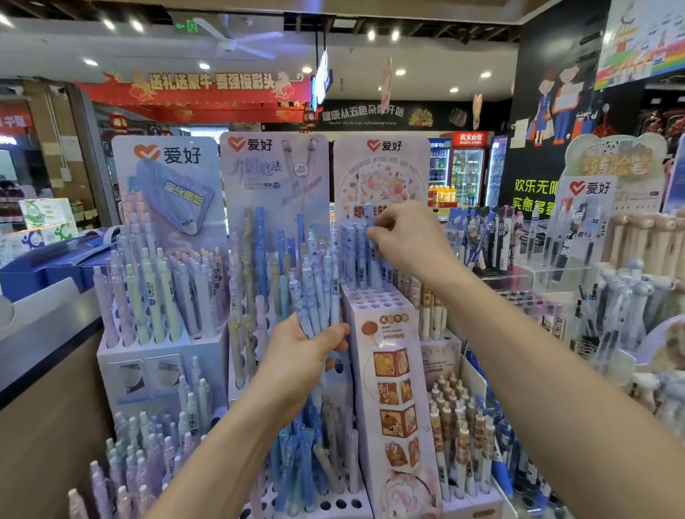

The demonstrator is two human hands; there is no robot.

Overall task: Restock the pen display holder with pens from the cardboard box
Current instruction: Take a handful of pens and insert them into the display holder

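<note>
Fingers [333,333], left hand [299,357], curl round slim blue-patterned pens [314,294]; right hand [409,239] pinches one pen [369,250] at holed holder [382,302].

A retail shop, stationery section, is indicated. Cardboard display stands [381,383] packed with pens [156,287] are ranged across the centre of the frame, each topped by a branded header card [166,153]. Further pen racks [483,245] are seen at centre right. Glass-door drinks fridges [466,174] stocked with bottles are noted in the background, right of centre. A red promotional banner [207,87] is hung from the ceiling at upper left, with a green exit sign [188,26] and a ceiling fan [236,43] above it. Stacked boxed goods [44,214] are seen at the left edge beyond a counter [22,358]. Cartoon wall graphics [558,100] are painted at upper right.
</note>
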